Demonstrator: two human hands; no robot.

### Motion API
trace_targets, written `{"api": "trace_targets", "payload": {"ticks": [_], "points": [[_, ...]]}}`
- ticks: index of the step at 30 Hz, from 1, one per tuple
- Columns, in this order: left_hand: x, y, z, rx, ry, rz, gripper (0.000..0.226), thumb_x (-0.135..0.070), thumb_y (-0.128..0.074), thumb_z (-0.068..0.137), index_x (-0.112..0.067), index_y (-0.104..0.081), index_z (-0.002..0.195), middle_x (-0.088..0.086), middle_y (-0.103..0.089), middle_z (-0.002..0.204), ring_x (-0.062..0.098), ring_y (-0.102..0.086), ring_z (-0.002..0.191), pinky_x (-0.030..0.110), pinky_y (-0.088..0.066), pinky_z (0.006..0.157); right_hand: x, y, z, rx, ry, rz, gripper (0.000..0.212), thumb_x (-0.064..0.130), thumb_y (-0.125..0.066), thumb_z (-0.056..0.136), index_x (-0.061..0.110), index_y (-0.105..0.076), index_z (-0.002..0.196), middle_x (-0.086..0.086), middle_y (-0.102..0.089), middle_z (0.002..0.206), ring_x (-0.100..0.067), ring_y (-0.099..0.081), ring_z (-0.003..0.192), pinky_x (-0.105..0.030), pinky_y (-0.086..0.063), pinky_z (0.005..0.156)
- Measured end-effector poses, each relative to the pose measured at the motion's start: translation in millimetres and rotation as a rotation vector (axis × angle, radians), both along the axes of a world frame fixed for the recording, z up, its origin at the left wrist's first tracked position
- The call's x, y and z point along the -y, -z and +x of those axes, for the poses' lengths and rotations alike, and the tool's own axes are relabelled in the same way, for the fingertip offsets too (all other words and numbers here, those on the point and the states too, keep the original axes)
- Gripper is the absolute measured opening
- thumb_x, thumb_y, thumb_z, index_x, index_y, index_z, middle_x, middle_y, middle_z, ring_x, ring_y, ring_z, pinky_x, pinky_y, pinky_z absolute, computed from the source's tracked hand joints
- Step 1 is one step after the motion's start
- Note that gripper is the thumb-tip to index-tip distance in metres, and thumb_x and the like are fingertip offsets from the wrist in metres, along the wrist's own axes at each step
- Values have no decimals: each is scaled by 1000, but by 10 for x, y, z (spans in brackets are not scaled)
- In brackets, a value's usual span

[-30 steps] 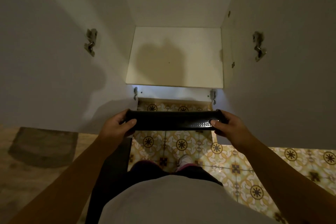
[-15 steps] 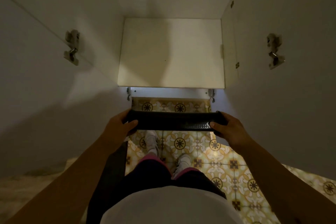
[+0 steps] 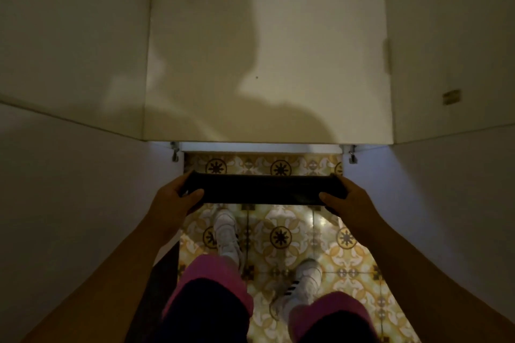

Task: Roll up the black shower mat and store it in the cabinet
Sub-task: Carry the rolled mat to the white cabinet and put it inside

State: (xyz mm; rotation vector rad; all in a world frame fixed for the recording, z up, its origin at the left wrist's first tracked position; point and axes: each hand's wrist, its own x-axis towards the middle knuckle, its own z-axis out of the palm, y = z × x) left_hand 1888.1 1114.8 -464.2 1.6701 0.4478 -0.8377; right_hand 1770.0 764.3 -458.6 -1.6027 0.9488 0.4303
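Before the open cabinet, the left hand and right hand each close around one end of the rolled mat, keeping it level above the tiled floor, probably so it slides onto the shelf.

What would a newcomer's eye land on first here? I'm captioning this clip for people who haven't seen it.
First, the rolled black mat, held level at centre frame with the left hand and right hand gripping its ends. Above it gapes the open white cabinet, its shelf bare and crossed by a shadow. Below lies the patterned yellow tile floor, with white sneakers.
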Motion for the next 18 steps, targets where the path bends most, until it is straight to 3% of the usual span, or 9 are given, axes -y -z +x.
{"api": "trace_targets", "payload": {"ticks": [2,4,6,7,9,11,13,16,18], "points": [[6,495,95,33,30,24,56,-4,-63,89,-13,-46,142,7,-57,131,25,-59,115,46,-51,96,18,515,103,3,1,3,64,18,-74,81,19,-47,139,-4,-62,114,-24,-65,98,-49,-57,84],[10,1011,171,43,29,37,56,-4,-62,89,-13,-46,142,9,-55,134,25,-59,114,43,-54,92,13,1038,212,28,6,11,49,16,-74,81,33,-59,124,5,-64,102,-15,-66,86,-48,-58,78],[9,1512,261,68,7,26,57,-3,-64,88,-17,-48,141,8,-57,130,21,-61,109,39,-55,89,11,1555,337,74,17,9,38,14,-75,80,45,-64,100,5,-64,104,-15,-65,92,-42,-59,79],[3,1788,315,88,7,25,57,-3,-64,88,-19,-48,140,7,-58,128,21,-62,108,40,-55,90,4,1843,399,90,23,6,36,16,-75,79,45,-63,97,3,-64,107,-17,-64,96,-41,-57,82],[-31,2134,437,116,29,17,55,-6,-64,88,-24,-51,138,7,-59,127,23,-63,109,43,-53,93,-1,2231,519,108,-1,-24,39,23,-77,77,37,-60,110,-1,-64,113,-22,-63,103,-47,-53,90],[-58,2552,556,163,34,8,50,-8,-64,89,-32,-54,132,6,-60,126,23,-63,109,41,-54,91,-15,2691,677,132,-56,-62,59,32,-77,75,26,-53,128,-5,-61,123,-24,-59,111,-49,-51,94],[-62,2900,696,221,57,19,50,-11,-62,90,-29,-51,135,6,-56,130,21,-61,112,40,-53,91,-37,3060,862,165,-77,-121,71,35,-76,76,26,-43,138,-5,-52,136,-22,-51,121,-45,-48,99],[-64,3227,857,357,95,132,56,-15,-60,93,-23,-40,144,-1,-52,131,10,-55,111,18,-50,79,-78,3445,1129,262,-133,-186,69,32,-73,80,30,-38,140,3,-47,132,-19,-46,123,-33,-45,94],[-81,3390,933,438,108,207,57,-17,-60,93,-24,-38,145,-5,-48,130,8,-51,113,10,-43,73,-103,3610,1284,309,-189,-207,70,30,-71,81,36,-34,141,9,-43,129,-14,-45,121,-22,-41,87]]}}
